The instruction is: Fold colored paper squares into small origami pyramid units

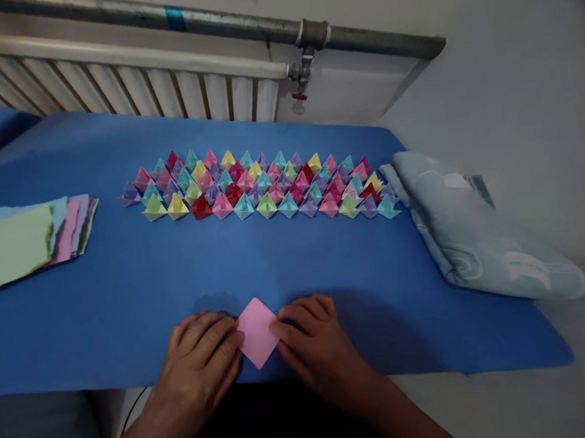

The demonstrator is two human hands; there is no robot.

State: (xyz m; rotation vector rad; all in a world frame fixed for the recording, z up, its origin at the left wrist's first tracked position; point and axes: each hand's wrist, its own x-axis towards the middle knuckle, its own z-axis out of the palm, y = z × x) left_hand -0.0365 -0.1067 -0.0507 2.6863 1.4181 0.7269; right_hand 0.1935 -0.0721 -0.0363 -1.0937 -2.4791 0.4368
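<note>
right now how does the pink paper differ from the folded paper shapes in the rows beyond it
The pink paper looks flat and diamond-shaped, while the folded paper shapes rise to points. The pink paper is one colour; the folded paper shapes together show many, including yellow, red and purple. The left hand and right hand hold the pink paper, whereas no hand touches the folded paper shapes.

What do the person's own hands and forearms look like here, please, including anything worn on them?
The left hand and right hand are both bare: no gloves, and no rings can be seen on the fingers. The left forearm and right forearm show no sleeve, watch or bracelet within the picture, and no markings can be made out.
</note>
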